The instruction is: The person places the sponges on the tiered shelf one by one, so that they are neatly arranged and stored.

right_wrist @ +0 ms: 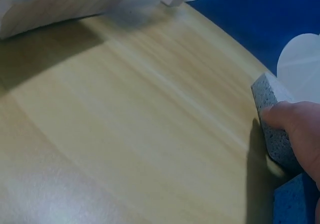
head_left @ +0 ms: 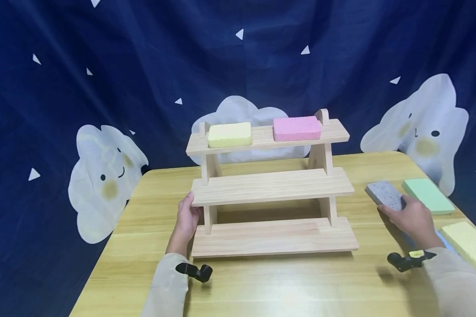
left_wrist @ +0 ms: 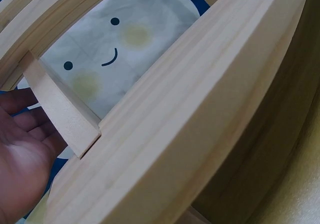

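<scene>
A three-tier wooden display stand stands on the table. My left hand holds its left end at the middle shelf, thumb at the shelf's end; in the left wrist view the fingers reach behind an upright. On the top shelf lie a pale yellow block and a pink block. To the right of the stand, my right hand grips a grey speckled block between thumb and fingers. The right wrist view shows the thumb on the grey block's pitted side.
A mint green block lies beyond the right hand. Nearer the table's right edge are a larger yellow block and a blue block, the latter partly hidden by the hand. A dark blue curtain with clouds hangs behind the table.
</scene>
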Demonstrator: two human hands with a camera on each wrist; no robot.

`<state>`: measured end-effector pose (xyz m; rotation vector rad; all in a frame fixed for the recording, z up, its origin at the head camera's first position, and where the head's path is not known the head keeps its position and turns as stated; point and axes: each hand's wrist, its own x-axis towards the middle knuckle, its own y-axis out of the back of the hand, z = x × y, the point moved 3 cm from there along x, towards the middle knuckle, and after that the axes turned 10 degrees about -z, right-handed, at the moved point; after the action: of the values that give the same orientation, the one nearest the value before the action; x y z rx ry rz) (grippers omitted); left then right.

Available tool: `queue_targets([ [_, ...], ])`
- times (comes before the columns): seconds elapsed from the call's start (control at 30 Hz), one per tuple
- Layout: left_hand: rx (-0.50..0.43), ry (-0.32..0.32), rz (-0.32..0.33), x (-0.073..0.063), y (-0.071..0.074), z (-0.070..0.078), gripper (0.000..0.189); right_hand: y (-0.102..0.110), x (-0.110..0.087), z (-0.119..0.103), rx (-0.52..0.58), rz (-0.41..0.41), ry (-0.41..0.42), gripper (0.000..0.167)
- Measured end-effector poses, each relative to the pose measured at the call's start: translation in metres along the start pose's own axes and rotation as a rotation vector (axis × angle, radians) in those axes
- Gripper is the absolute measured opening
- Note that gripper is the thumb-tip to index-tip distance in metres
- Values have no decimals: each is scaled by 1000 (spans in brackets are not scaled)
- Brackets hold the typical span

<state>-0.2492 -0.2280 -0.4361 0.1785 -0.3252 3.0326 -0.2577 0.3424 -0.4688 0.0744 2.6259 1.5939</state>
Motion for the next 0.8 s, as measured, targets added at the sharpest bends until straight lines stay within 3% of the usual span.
queue_targets([
  [0.27, 3, -6, -7, 0, 0, 0, 56, 11, 0, -9, 41, -24, -15, 90],
  [0.8, 8, 6, -23, 0, -1, 1, 55, 46, -5, -47, 15, -1, 50, 85],
])
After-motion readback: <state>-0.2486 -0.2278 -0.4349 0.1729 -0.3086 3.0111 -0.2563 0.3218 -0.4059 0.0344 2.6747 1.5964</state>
